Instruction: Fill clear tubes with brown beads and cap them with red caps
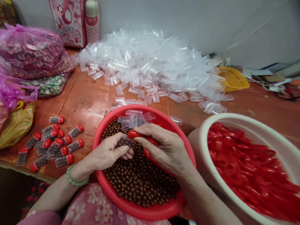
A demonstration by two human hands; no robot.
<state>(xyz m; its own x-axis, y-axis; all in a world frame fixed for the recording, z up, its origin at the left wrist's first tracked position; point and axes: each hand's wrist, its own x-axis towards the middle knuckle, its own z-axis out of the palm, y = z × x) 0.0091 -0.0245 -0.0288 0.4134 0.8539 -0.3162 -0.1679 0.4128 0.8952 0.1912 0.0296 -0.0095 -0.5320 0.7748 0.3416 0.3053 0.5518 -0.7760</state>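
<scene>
My left hand is closed around a small clear plastic tube filled with dark balls. Thumb and fingers of my right hand pinch a red cap at the tube's upper end. More red plastic shows under the right palm, partly hidden. Both hands are above a red basin full of shiny brown balls. Several empty clear tubes lie on the balls at the basin's far side.
Filled, red-capped tubes lie on the wooden table at left. Behind the basin is a large heap of clear tubes. A white tub of red caps stands right. Plastic bags, a flask and a yellow basket are farther back.
</scene>
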